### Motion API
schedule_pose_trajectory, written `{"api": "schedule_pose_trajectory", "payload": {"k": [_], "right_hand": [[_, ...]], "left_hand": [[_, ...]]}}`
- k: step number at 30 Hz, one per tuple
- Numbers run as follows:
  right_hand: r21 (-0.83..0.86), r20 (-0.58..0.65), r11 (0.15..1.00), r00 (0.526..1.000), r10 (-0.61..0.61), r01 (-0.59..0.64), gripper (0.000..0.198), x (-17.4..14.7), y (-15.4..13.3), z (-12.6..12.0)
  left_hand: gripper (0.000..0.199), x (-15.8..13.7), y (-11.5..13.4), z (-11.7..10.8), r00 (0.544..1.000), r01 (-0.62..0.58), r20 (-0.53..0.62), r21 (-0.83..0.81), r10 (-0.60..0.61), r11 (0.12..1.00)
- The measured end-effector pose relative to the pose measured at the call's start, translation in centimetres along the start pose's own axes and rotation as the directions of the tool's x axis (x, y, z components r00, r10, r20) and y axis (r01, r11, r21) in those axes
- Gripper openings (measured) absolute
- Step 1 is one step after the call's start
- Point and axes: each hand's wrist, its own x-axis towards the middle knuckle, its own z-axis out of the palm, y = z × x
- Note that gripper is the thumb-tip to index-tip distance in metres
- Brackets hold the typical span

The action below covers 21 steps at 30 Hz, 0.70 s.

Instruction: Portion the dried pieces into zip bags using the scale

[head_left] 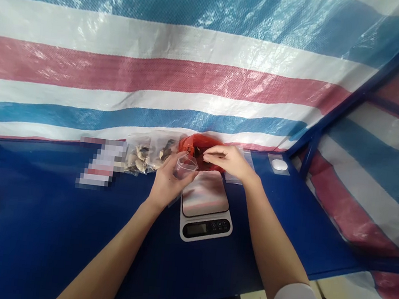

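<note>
My left hand (pixel 168 178) is wrapped round a small clear plastic cup (pixel 186 166), tilted above the back left corner of a kitchen scale (pixel 206 196). The scale has a shiny metal plate and a dark display strip on its front. My right hand (pixel 230 161) is over an open red plastic bag (pixel 205 143), its thumb and fingers drawn together at the tips. Whatever may be between those fingertips is too small to make out. Dark contents show inside the bag, partly hidden by both hands.
Left of the red bag lie clear bags of pale brown dried pieces (pixel 140 159). A clear bag (pixel 234 176) is behind the right wrist. A white oval object (pixel 279 165) rests at the back right of the blue table (pixel 51 219). Striped sheeting (pixel 164 76) hangs behind.
</note>
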Motion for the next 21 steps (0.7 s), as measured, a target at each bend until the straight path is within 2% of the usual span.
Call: {"api": "schedule_pose_trajectory", "payload": {"k": [3,6,8,11,17,21], "right_hand": [[-0.221,0.009,0.974,0.998,0.061,-0.057,0.016,1.2,0.5,0.0],[-0.476,0.020,0.875,0.993,0.115,-0.092,0.017,2.3,0.8,0.9],[-0.579,0.054,0.812,0.991,0.125,-0.071,0.019,2.8,1.0,1.3],[-0.630,0.103,0.776,0.986,0.131,-0.038,0.020,3.0,1.5,1.3],[-0.589,0.174,0.808,0.973,0.151,-0.020,0.025,2.7,2.8,0.6],[-0.604,0.187,0.797,0.970,0.155,-0.011,0.027,2.8,3.1,0.9]], "left_hand": [[0.048,-0.2,-0.2,-0.3,0.999,0.036,0.004,0.011,-0.036,0.999],[0.049,-0.4,-0.4,-0.4,0.998,0.060,0.002,-0.002,-0.060,0.998],[0.048,-0.5,-0.4,-0.5,0.998,0.067,0.004,-0.014,-0.067,0.998],[0.048,-0.7,-0.3,-0.5,0.997,0.079,0.008,-0.027,-0.079,0.996],[0.048,-0.8,-0.3,-0.2,0.998,0.059,0.010,-0.016,-0.059,0.998],[0.049,-0.9,-0.3,-0.1,0.997,0.079,0.024,-0.008,-0.079,0.997]]}}
